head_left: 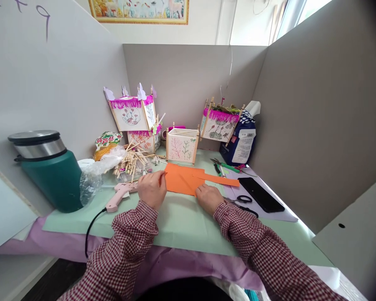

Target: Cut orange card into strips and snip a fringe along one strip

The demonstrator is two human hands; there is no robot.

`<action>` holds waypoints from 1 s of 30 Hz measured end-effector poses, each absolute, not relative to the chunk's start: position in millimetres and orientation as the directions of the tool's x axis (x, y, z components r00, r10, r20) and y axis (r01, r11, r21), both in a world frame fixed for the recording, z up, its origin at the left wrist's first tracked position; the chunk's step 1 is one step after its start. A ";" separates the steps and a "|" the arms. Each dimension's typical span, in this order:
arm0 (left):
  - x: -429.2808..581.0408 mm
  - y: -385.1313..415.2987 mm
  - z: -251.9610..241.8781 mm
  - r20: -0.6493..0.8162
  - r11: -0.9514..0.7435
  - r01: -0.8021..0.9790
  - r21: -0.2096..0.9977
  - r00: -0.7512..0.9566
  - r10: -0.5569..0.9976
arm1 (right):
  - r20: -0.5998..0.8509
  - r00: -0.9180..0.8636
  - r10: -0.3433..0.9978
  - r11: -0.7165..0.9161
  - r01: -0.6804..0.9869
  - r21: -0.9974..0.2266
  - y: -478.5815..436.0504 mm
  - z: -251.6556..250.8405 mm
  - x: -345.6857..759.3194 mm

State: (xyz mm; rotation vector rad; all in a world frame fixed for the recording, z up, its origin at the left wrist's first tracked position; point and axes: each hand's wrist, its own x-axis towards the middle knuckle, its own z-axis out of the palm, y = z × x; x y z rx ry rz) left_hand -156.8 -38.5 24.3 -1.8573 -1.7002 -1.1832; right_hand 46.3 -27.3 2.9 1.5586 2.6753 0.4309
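An orange sheet of paper (183, 179) lies in front of me on the pale green table cover. My left hand (152, 189) pinches its left edge between thumb and forefinger. At the lower right corner, my right hand (209, 198) has its fingers closed on the same sheet. A narrow orange paper strip (222, 180) reaches out to the right from on top of the sheet. Just left of my left hand rests a pink glue gun (119, 196) with a black cord. Black-handled scissors (244, 200) lie to the right of my right hand.
Decorated paper lanterns on wooden sticks (130, 115) stand at the back, with a small white one (181, 146) mid-table. A green flask (50, 175) and a heap of wooden sticks (133, 161) are leftward. Rightward lie green-handled pliers (228, 167) and a black phone (260, 195). Grey partitions enclose the table.
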 end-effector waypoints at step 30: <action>-161.7 -124.4 -10.2 0.450 -0.519 0.853 -0.062 0.488 0.748 | 0.618 -0.326 0.715 0.455 0.889 -0.058 -115.2 -12.2 93.8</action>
